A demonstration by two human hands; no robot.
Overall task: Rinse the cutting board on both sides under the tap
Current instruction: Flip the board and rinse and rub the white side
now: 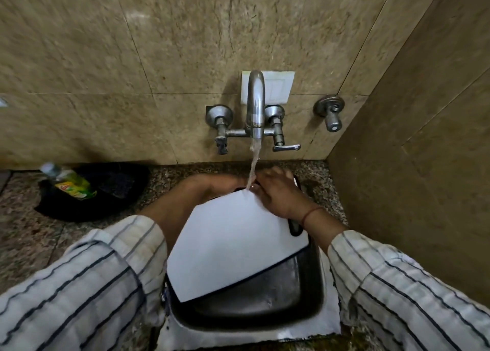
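Observation:
A white cutting board [228, 242] with a black rim and handle slot is held tilted over the steel sink [313, 292]. Water streams from the wall tap [256, 104] and lands on the board's far edge. My left hand [225, 182] reaches behind the far side of the board and is mostly hidden by it; it seems to grip the board there. My right hand [278, 191] lies flat on the board's upper right corner, fingers spread beside the stream.
A green dish-soap bottle [70, 182] lies in a black bowl [111, 191] on the granite counter at left. A second valve [330, 114] sits on the wall at right. A side wall closes in on the right.

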